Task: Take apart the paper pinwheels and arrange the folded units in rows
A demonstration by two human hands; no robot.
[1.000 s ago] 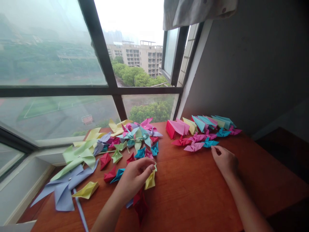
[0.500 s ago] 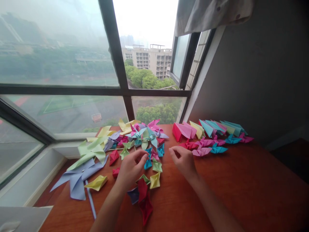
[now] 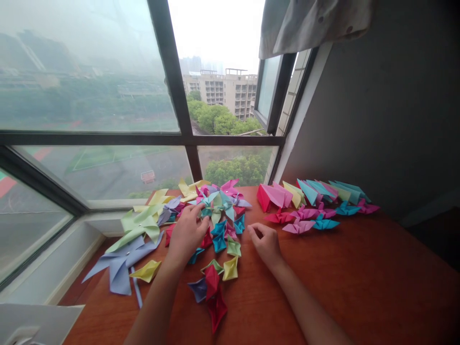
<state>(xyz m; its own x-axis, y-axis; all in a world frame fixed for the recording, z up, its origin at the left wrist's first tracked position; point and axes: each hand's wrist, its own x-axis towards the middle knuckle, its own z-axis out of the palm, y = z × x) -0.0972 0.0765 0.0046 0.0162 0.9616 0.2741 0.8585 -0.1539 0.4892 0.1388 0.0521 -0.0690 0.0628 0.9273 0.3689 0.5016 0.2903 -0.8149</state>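
Observation:
My left hand [image 3: 189, 230] reaches over the pile, palm down, with its thumb apart from the fingers. Its fingertips are beside a light-blue and green paper pinwheel [image 3: 216, 207]; whether they touch is unclear. Folded paper boats lie around it: a blue one [image 3: 219, 235], a light-green one [image 3: 233, 247], a yellow one [image 3: 230, 268] and a red one [image 3: 217, 307]. Part of a red piece [image 3: 206, 238] shows beside the thumb. My right hand [image 3: 265, 244] is right of the boats, thumb and forefinger curled together, with nothing visible in them.
Large pinwheels, a lilac one [image 3: 124, 263] and a pale-green one [image 3: 142, 223], cover the table's left side. Paper planes [image 3: 312, 191] line the back right, with folded paper pieces [image 3: 298, 225] before them. A window frame [image 3: 143, 139] and a grey wall [image 3: 377, 120] bound the brown table [image 3: 341, 282].
My left hand has moved forward and left, from above the small boats to the pinwheels, uncovering a blue boat. My right hand has shifted slightly left and lower.

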